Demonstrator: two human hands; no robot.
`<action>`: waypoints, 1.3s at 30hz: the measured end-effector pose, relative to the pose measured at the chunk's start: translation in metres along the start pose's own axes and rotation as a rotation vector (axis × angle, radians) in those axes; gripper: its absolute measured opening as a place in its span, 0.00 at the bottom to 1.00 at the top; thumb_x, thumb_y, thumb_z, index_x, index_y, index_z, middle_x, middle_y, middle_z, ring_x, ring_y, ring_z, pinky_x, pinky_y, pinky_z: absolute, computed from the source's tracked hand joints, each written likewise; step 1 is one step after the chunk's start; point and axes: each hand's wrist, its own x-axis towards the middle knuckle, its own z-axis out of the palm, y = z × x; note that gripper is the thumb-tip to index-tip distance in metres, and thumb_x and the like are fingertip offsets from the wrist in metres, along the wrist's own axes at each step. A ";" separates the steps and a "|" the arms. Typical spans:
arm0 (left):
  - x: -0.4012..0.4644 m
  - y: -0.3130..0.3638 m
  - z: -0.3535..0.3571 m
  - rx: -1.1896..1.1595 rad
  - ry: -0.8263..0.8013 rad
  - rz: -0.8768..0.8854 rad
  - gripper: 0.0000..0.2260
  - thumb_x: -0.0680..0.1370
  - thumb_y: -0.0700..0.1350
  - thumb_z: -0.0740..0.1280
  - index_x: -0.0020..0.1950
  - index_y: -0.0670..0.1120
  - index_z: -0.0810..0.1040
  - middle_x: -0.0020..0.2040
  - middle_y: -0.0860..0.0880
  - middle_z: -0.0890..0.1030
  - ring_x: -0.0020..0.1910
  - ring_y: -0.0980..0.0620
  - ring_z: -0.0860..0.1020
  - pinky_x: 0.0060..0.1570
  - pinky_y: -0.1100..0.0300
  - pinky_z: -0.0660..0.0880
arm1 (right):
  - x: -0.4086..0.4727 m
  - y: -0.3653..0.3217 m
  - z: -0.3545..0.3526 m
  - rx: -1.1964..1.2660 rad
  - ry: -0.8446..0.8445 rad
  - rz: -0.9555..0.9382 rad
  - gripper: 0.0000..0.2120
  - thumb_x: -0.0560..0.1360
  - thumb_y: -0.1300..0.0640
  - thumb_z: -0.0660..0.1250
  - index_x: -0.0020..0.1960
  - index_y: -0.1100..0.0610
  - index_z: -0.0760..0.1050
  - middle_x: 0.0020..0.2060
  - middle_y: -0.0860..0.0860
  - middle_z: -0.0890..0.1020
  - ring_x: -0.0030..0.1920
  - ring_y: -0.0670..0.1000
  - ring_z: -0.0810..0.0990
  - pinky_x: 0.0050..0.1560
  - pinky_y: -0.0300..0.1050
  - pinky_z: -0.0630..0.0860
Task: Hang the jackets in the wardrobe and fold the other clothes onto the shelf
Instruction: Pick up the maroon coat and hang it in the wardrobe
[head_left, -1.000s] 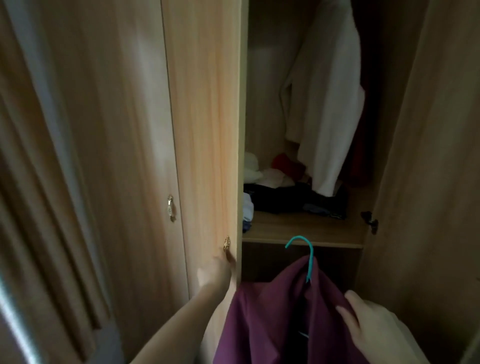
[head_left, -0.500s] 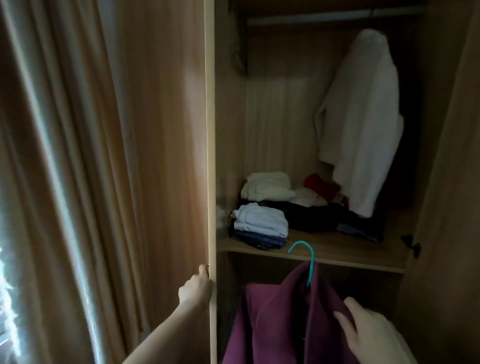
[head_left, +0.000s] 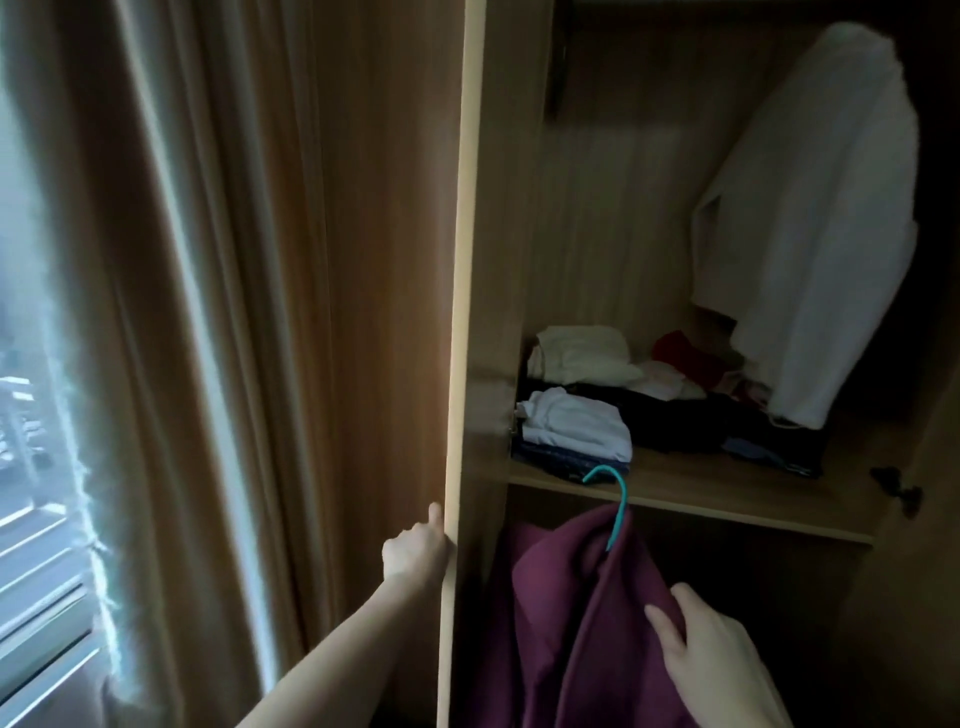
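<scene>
Maroon jacket (head_left: 582, 613) low centre, already on its teal hanger (head_left: 615, 506), hook poking up just in front of the shelf (head_left: 727, 486) edge; my right hand (head_left: 727, 660) lies on the jacket's right shoulder, fingers (head_left: 667, 631) together and pressed flat on the cloth, thumb apart, probably bunching fabric so it doesn't slip off the hanger; can't tell if anything is pinched underneath; my left hand (head_left: 415, 548) curled round the edge of the wardrobe door (head_left: 460, 260), thumb up along it, holding the door wide so the opening is free; curtain (head_left: 182, 338) just behind the door; inside, white jacket (head_left: 810, 223) hangs upper right, its hem touching the clothes below; folded white top (head_left: 574, 423) stacked on dark folded items at the shelf's left front, folded cream garment (head_left: 582, 353) behind, dark and red clothes loose to the right; rail not visible, presumably above frame; left half of the hanging space looks free, I'd judge that the spot for the maroon one; next step: lift hook up to the rail.
</scene>
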 end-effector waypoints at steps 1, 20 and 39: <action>-0.003 0.001 -0.003 0.047 -0.011 0.012 0.24 0.81 0.39 0.57 0.76 0.44 0.54 0.52 0.48 0.82 0.47 0.48 0.81 0.45 0.56 0.75 | -0.002 -0.003 0.004 0.015 0.001 -0.013 0.10 0.79 0.43 0.58 0.51 0.48 0.70 0.39 0.45 0.80 0.43 0.47 0.81 0.44 0.45 0.78; -0.009 0.145 -0.032 -0.054 -0.102 0.783 0.26 0.76 0.44 0.61 0.73 0.48 0.59 0.69 0.46 0.64 0.67 0.42 0.65 0.58 0.44 0.73 | -0.010 0.011 -0.040 -0.042 0.163 -0.003 0.08 0.80 0.46 0.60 0.55 0.49 0.71 0.37 0.44 0.77 0.37 0.44 0.78 0.35 0.40 0.74; 0.108 0.358 -0.127 -0.092 0.290 1.024 0.17 0.77 0.41 0.61 0.66 0.47 0.68 0.63 0.46 0.75 0.63 0.43 0.73 0.53 0.48 0.74 | 0.145 0.090 -0.195 -0.331 0.356 -0.221 0.18 0.76 0.53 0.61 0.63 0.46 0.59 0.36 0.44 0.74 0.32 0.46 0.75 0.32 0.42 0.72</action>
